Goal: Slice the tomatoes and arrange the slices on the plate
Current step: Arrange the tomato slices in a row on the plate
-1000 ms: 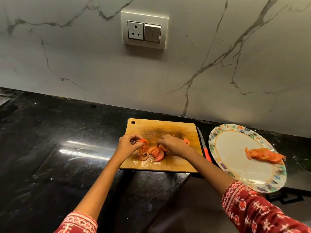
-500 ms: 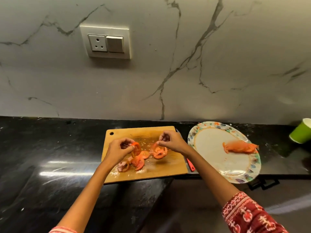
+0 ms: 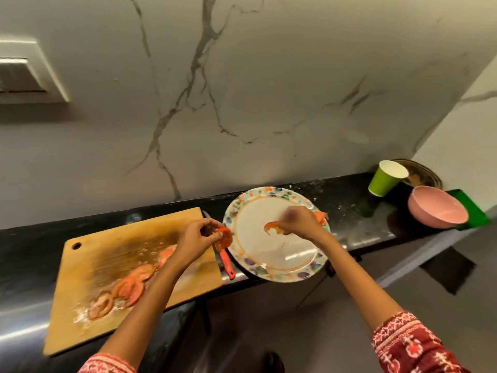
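Head view: my right hand (image 3: 298, 221) pinches a slice (image 3: 272, 226) over the plate (image 3: 279, 275); left hand (image 3: 194, 240) pinches another slice (image 3: 224, 237) at its rim, where it may slip onto the knife (image 3: 225, 261).

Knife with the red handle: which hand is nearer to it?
Left. The left hand holds a tomato slice right above the knife, between board and plate. The right hand is farther right, over the plate.
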`<action>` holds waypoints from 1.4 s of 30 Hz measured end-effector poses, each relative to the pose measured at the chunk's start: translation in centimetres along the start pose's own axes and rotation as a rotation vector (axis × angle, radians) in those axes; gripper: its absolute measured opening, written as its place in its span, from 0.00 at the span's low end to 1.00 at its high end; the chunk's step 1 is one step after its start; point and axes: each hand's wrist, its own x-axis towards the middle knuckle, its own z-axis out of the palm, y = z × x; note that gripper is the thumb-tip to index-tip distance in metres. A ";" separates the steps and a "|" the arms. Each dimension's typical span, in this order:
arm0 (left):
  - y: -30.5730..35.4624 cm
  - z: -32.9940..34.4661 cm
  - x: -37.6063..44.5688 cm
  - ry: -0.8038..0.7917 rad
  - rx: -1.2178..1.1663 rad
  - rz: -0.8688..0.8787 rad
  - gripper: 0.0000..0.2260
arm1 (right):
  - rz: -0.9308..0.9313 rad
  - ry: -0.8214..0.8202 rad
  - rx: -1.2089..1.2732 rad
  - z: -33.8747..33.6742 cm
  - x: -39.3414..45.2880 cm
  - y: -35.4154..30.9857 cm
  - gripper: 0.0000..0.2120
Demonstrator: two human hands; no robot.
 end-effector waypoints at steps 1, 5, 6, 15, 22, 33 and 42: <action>0.5 0.9 0.5 -0.007 0.001 -0.005 0.07 | 0.021 0.023 -0.026 -1.1 0.3 0.8 0.03; 1.7 4.1 2.1 -0.020 -0.009 -0.036 0.07 | 0.059 0.057 -0.168 -3.8 2.5 3.4 0.03; 1.8 4.8 2.4 -0.021 -0.018 -0.044 0.07 | 0.058 0.038 -0.189 -4.0 2.9 3.6 0.04; 2.2 7.6 4.5 0.002 -0.026 -0.105 0.09 | -0.031 -0.127 -0.239 -3.9 6.3 4.1 0.03; 2.4 8.1 4.8 -0.003 -0.023 -0.112 0.09 | -0.073 -0.093 -0.390 -2.8 7.1 5.1 0.04; 3.2 8.4 4.6 0.020 -0.105 -0.065 0.12 | -0.225 -0.045 -0.244 -2.9 5.4 3.3 0.07; 4.6 9.0 4.9 -0.060 -0.155 0.045 0.13 | -0.305 -0.248 -0.079 -0.7 2.9 1.2 0.09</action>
